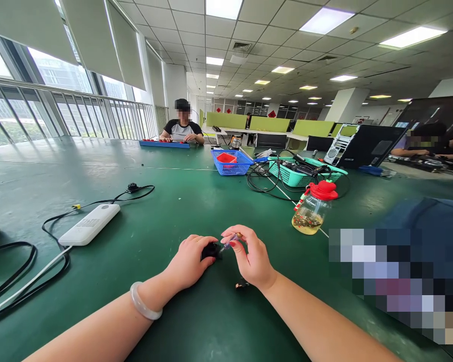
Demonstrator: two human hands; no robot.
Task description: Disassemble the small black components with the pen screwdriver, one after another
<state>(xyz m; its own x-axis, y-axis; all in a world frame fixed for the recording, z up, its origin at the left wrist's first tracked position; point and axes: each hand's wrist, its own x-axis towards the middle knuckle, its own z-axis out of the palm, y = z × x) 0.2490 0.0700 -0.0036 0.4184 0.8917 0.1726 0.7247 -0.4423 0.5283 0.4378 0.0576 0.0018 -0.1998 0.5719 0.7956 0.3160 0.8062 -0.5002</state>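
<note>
The left hand (191, 257) is holding one black object (210, 251) and the right hand (254, 257) one slim tool (231, 242), with one small piece (242, 284), perhaps two, lying by the right wrist. Beyond both hands, two baskets (234, 170) and one bottle (308, 217) are standing.

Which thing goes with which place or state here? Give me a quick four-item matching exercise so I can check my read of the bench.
Things:
1. Left hand
2. Right hand
3. Jar with a red lid
4. Blue basket

Places or states:
A. Has a red container inside
B. Closed around a small black object
C. Partly filled with yellowish liquid
D. Pinching a slim purplish tool

Right pairs: 1-B, 2-D, 3-C, 4-A
</note>
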